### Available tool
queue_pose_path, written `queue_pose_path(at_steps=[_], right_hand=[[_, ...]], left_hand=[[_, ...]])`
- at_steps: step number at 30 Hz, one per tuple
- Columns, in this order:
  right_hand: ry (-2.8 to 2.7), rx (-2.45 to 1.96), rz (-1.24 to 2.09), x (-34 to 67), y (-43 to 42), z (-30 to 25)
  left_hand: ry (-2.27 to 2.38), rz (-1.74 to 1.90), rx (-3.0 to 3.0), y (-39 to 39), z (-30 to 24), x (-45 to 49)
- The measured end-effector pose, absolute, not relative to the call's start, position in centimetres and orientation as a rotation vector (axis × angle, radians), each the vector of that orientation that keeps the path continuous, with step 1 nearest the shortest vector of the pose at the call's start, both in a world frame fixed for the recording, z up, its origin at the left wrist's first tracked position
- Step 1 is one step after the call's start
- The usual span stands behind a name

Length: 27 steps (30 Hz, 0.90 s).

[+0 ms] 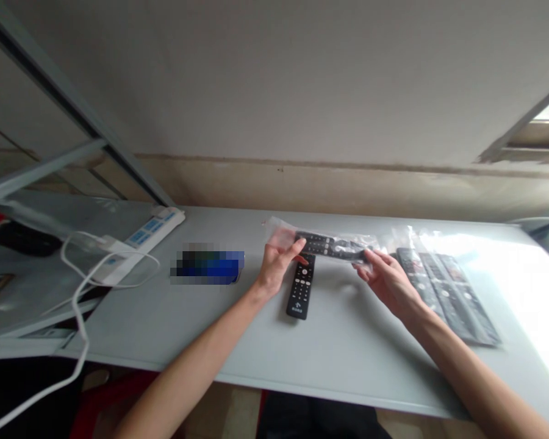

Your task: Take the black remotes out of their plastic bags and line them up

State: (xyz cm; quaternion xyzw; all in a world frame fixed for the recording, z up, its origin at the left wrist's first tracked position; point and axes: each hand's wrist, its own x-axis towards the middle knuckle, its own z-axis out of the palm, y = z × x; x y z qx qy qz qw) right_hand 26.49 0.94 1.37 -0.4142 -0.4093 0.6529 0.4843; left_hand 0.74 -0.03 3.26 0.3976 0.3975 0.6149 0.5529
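A black remote control in a clear plastic bag is held level above the table, stretched between both hands. My left hand grips its left end, thumb on top. At the other end, my right hand pinches the bag and the remote's tip. Below them an unwrapped black remote control lies face up on the table, its upper end partly hidden by my left hand and the bag. Several bagged remote controls lie side by side to the right, partly behind my right forearm.
The pale table runs along a wall. A blurred-out blue object lies left of my hands. Farther left are a white power strip, a looping white cable and a metal frame. A window is at the upper right.
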Motion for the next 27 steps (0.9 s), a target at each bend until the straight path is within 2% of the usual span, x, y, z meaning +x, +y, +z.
queue_pose_path(at_steps=[6, 27], right_hand=[[-0.724, -0.991, 1.630, 26.1, 1.3, 0.7], [-0.917, -1.082, 1.403, 26.8, 1.1, 2.1]], left_hand=[[0.904, 1.443, 0.847, -0.1, 3.6, 0.8], [0.771, 1.390, 0.661, 0.0, 3.5, 0.6]])
